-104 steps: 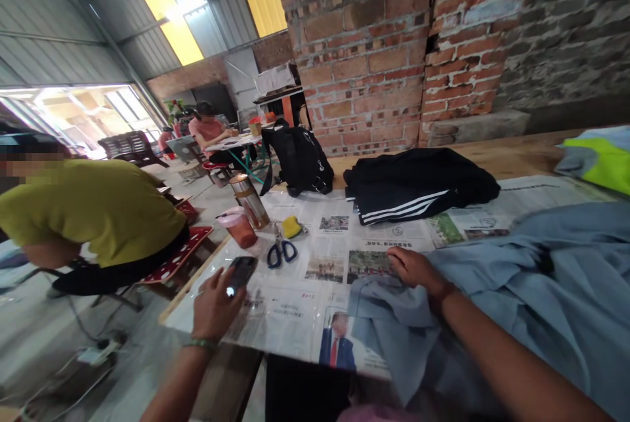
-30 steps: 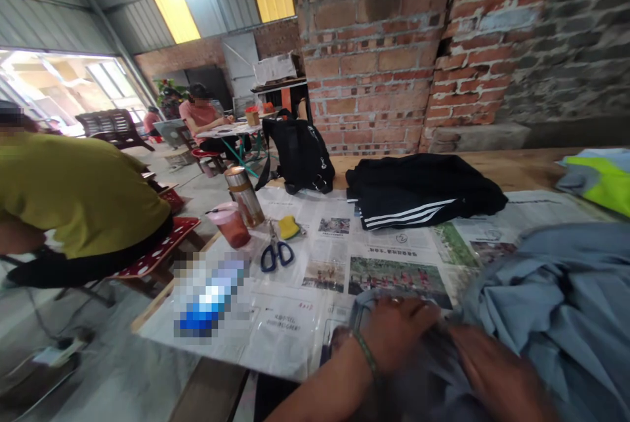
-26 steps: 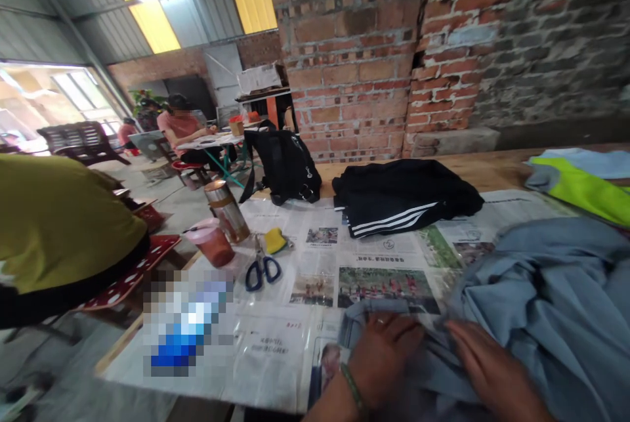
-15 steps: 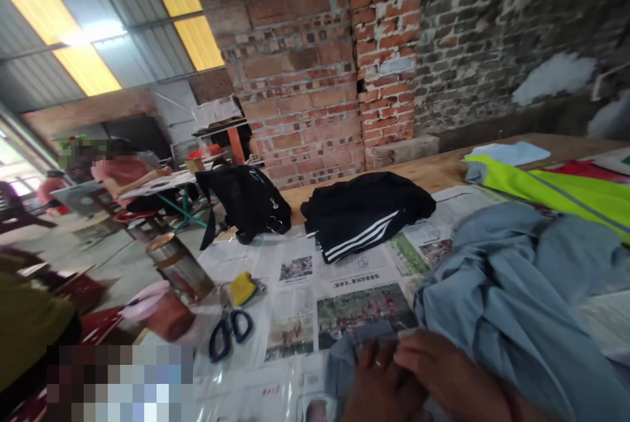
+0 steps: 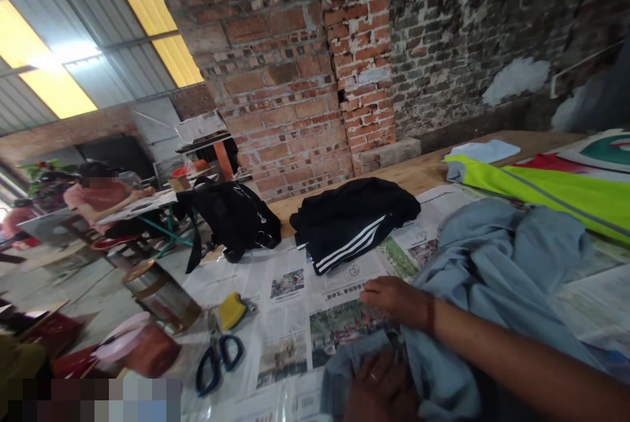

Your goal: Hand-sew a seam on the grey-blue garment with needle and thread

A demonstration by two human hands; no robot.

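A grey-blue cloth garment [image 5: 497,277] lies bunched and wrinkled on the newspaper-covered table at the right, one part of it reaching toward the bottom centre. Low in the frame, my left hand [image 5: 378,386], with a ring on one finger, has its fingers curled onto that part of the cloth. Just beyond it is my right hand [image 5: 396,302], its fingers bent and drawn together above the newspaper at the garment's edge. Whatever its fingers hold is hidden. My right forearm crosses over the garment.
Dark-handled scissors [image 5: 219,356], a yellow-and-black object [image 5: 232,310], a metal flask [image 5: 162,297] and a lidded pot [image 5: 142,346] stand left. Behind are a black backpack [image 5: 236,218], black striped clothing [image 5: 359,218] and a neon-yellow vest [image 5: 546,192]. A person [image 5: 98,195] sits farther back.
My right hand has moved forward, away from my left hand, so its forearm now stretches across the garment. My left hand stays on the cloth. The view has turned slightly right.
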